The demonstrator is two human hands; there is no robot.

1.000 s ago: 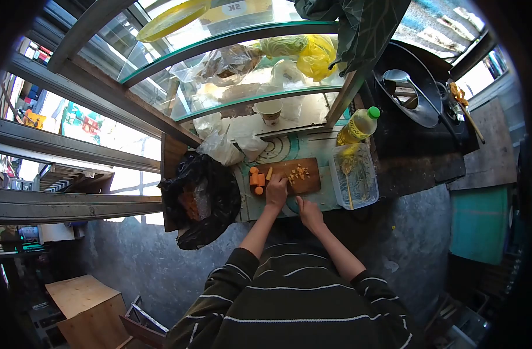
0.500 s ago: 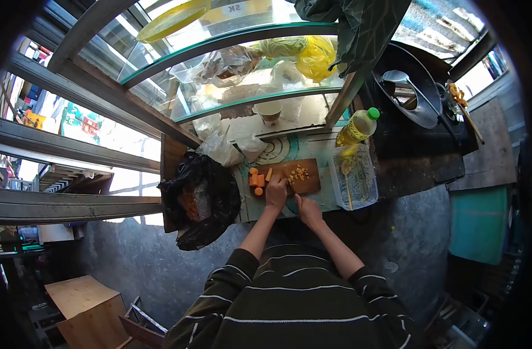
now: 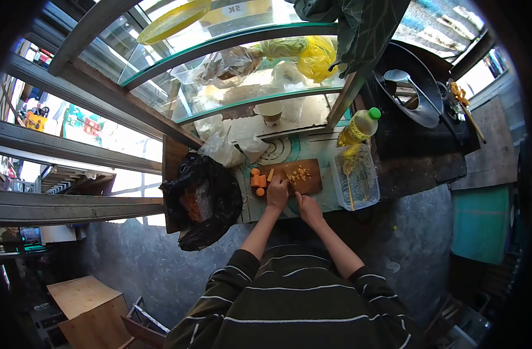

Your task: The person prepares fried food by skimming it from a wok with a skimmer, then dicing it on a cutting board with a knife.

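My left hand (image 3: 277, 193) is closed, its fingertips pressed down on carrot at the middle of the wooden cutting board (image 3: 312, 181). To its right, my right hand (image 3: 309, 208) is curled at the board's near edge. What it grips is hidden by the fingers. Small diced carrot pieces (image 3: 301, 173) lie on the right half of the board. Thick orange carrot chunks (image 3: 258, 181) sit at the left end, and a thin carrot stick (image 3: 270, 174) lies beside my left fingers.
A black plastic bag (image 3: 219, 200) stands left of the board. On the right are a clear plastic tub (image 3: 368, 198) and an oil bottle (image 3: 359, 128) with a green cap. A wok (image 3: 429, 113) with a ladle sits farther right. Behind is a glass case (image 3: 248, 107) holding a paper cup (image 3: 270, 113).
The whole view has shifted very slightly. Both hands stay at nearly the same place on the board, and the carrot pieces look much the same.
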